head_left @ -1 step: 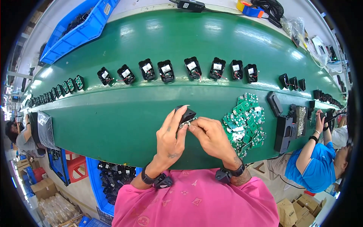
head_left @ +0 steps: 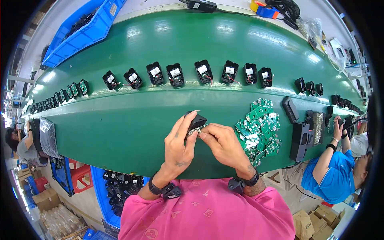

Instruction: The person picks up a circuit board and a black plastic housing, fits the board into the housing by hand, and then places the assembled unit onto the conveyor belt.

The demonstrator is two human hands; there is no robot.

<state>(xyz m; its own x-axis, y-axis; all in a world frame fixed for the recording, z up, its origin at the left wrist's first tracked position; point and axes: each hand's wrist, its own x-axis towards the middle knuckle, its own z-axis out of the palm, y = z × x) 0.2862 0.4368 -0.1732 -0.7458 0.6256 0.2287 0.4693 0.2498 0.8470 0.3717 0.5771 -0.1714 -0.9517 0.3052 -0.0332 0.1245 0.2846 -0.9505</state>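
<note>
My left hand (head_left: 179, 146) is closed around a small black plastic case (head_left: 197, 121), tilted above the green table, with the index finger along its top. At the near edge of the case, a small circuit board (head_left: 196, 130) with pale parts shows by the left thumb. My right hand (head_left: 221, 143) is closed in a pinch against that edge. What sits between its fingertips is hidden. Right of my hands lies a heap of green circuit boards (head_left: 260, 130). Beyond them stands a row of open black cases (head_left: 175, 75) with white blocks and thin red wires inside.
Cases with green boards (head_left: 75, 90) line the left. A black box-shaped device (head_left: 301, 142) and a black handset-like case (head_left: 290, 110) lie right. Blue bins stand far left (head_left: 86, 38) and below the near edge (head_left: 105, 200). A co-worker in blue (head_left: 330, 174) sits right.
My left hand and the black case have shifted very slightly to the left. Nothing else has visibly moved.
</note>
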